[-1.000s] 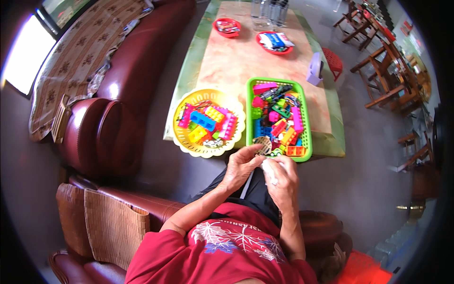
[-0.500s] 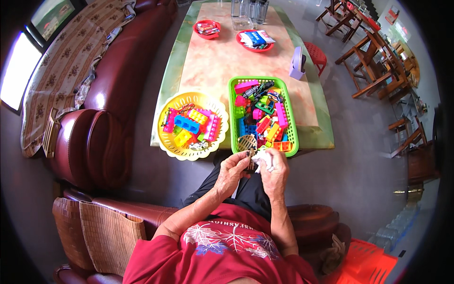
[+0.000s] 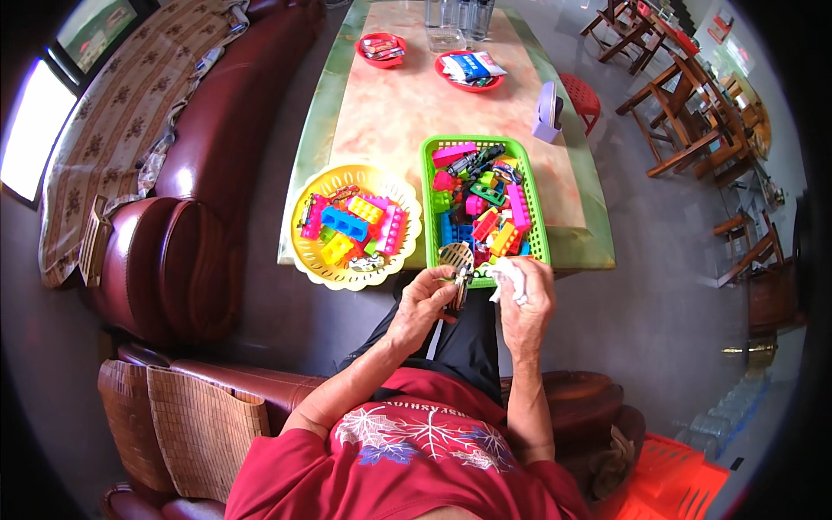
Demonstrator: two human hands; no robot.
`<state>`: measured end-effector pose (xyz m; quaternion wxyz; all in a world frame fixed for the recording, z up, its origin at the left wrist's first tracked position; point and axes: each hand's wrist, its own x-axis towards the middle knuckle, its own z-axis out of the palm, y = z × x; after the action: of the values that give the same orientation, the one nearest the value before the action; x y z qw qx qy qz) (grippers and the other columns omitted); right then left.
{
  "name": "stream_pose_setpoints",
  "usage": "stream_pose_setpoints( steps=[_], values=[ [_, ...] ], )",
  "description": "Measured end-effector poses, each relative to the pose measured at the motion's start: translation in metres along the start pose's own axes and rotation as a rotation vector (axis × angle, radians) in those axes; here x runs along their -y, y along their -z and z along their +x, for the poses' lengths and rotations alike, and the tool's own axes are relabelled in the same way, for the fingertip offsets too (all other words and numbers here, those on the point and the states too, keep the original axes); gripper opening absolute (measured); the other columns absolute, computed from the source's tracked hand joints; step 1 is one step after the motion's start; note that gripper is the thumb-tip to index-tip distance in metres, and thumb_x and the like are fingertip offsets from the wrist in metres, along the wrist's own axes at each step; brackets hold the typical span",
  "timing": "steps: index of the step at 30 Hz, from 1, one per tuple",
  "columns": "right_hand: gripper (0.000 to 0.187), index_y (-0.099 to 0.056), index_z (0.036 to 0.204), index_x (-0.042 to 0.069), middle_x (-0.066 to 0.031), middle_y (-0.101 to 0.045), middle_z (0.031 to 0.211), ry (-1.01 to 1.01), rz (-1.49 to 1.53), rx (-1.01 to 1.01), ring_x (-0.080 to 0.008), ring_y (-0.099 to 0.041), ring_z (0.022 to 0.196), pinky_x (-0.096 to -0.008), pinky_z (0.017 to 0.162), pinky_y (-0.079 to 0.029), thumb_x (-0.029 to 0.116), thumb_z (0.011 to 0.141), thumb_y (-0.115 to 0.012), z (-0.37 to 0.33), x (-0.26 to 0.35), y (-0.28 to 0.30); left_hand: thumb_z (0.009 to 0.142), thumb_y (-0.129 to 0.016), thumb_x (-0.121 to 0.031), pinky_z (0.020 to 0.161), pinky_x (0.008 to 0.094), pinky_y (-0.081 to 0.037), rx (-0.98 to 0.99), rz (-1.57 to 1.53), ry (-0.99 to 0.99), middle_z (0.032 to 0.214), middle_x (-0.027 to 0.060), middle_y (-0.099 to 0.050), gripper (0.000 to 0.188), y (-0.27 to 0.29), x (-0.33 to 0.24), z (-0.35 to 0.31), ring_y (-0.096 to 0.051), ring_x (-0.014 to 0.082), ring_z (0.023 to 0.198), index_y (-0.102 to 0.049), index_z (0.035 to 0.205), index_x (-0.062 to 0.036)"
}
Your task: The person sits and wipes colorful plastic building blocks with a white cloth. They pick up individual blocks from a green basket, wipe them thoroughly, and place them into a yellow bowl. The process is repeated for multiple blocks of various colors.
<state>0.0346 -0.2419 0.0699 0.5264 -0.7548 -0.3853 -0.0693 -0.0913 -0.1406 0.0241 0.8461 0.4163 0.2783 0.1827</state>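
Observation:
Near the table's front edge, my left hand (image 3: 421, 310) grips a small brown toy with a round slatted disc (image 3: 457, 255) at its upper end. Its exact kind is unclear, and my fingers cover part of it. Just to the right, my right hand (image 3: 530, 314) is closed on a crumpled white cloth (image 3: 510, 279), a little apart from the toy. Both hands are above my lap, by the near end of a green basket (image 3: 542, 217) full of colourful building blocks and toy vehicles. A yellow scalloped basket (image 3: 303, 262) with more blocks stands on the left.
The stone-topped table (image 3: 390, 113) carries two red bowls of packets, a red one (image 3: 381, 61) and another (image 3: 472, 84), plus a purple holder (image 3: 547, 113) and clear glasses (image 3: 459, 19). A maroon sofa (image 3: 217, 130) runs along the left. A red stool (image 3: 582, 102) stands at the right.
My right hand with the cloth has moved right, away from the toy. The toy's disc is now more exposed, and my left hand still grips it.

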Motion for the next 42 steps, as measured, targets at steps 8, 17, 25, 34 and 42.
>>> stream_pose_setpoints(
  steps=[8,17,25,34,42],
  values=[
    [0.027,-0.062,0.100,0.003,-0.0128,-0.057,0.092,-0.048,-0.065,0.152,-0.0313,-0.060,0.085,-0.0389,0.073,-0.050,-0.001,0.074,-0.069,-0.034,-0.009,-0.021,0.093,-0.058,-0.016,0.068,0.0267,-0.050,0.126,-0.473,0.179,0.091,-0.0006,-0.063,0.024,0.005,0.019,0.012,-0.060,0.0102,0.081,-0.059,0.115,-0.0076],
    [0.027,-0.064,0.098,0.002,-0.0117,-0.058,0.091,0.108,-0.094,0.335,-0.0293,-0.060,0.084,-0.0373,0.070,-0.050,-0.004,0.071,-0.069,-0.040,-0.004,-0.019,0.095,-0.054,-0.025,0.076,0.0260,-0.045,0.115,-0.460,0.154,0.099,0.0009,-0.063,0.035,0.005,0.020,0.011,-0.058,0.0094,0.088,-0.056,0.123,-0.0029],
    [0.028,-0.064,0.099,0.002,-0.0110,-0.058,0.094,0.023,-0.039,0.164,-0.0268,-0.063,0.083,-0.0348,0.071,-0.052,-0.005,0.072,-0.070,-0.022,0.005,-0.014,0.100,-0.037,-0.041,0.051,0.0229,-0.033,0.162,-0.661,0.399,0.089,0.0031,-0.052,0.043,0.010,0.005,0.009,-0.042,0.0103,0.066,-0.051,0.118,-0.0044],
    [0.013,-0.066,0.087,0.007,-0.0063,-0.058,0.085,0.114,0.043,0.421,-0.0244,-0.060,0.080,-0.0361,0.065,-0.051,0.002,0.075,-0.069,-0.020,0.014,-0.001,0.100,-0.031,-0.049,0.050,0.0199,-0.030,0.157,-0.453,0.400,0.087,-0.0007,-0.054,0.059,0.008,-0.008,0.005,-0.037,0.0077,0.062,-0.042,0.139,-0.0060],
    [0.027,-0.064,0.096,0.003,-0.0101,-0.057,0.090,0.060,-0.103,0.326,-0.0290,-0.061,0.082,-0.0377,0.068,-0.050,-0.005,0.071,-0.069,-0.028,0.020,-0.017,0.091,-0.052,-0.035,0.068,0.0271,-0.046,0.162,-0.441,0.316,0.107,0.0027,-0.058,0.049,0.000,0.000,0.003,-0.056,0.0140,0.088,-0.048,0.131,-0.0069]
  ],
)
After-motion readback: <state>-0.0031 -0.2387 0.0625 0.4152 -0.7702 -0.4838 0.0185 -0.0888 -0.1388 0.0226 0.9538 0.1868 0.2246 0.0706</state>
